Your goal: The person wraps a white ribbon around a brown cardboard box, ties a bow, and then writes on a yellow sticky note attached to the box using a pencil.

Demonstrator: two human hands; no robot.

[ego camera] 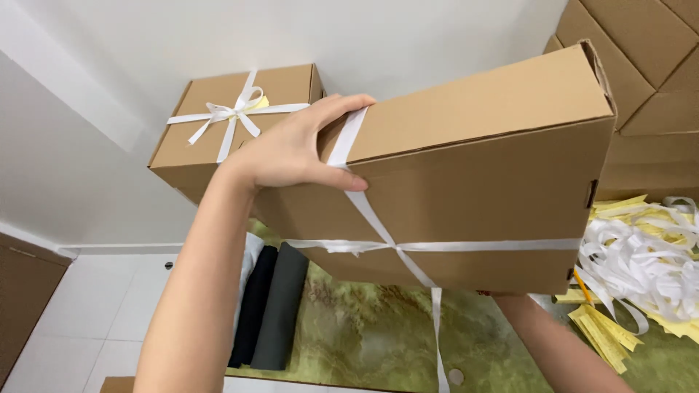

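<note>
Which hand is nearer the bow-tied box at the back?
Left. The left hand grips the held box's end just before the bow-tied box; the right hand is hidden beneath the held box, farther away.

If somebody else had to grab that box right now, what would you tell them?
Left hand grips the top left corner of the strapped cardboard box, thumb on the front face, fingers over the white strap.
Right hand is hidden under the box's bottom; only the forearm shows.
The box is held up in the air, tilted.
Done: strap crosses on the front.
Left: a loose strap tail hangs below.
Behind sits another box tied with a bow.
</note>
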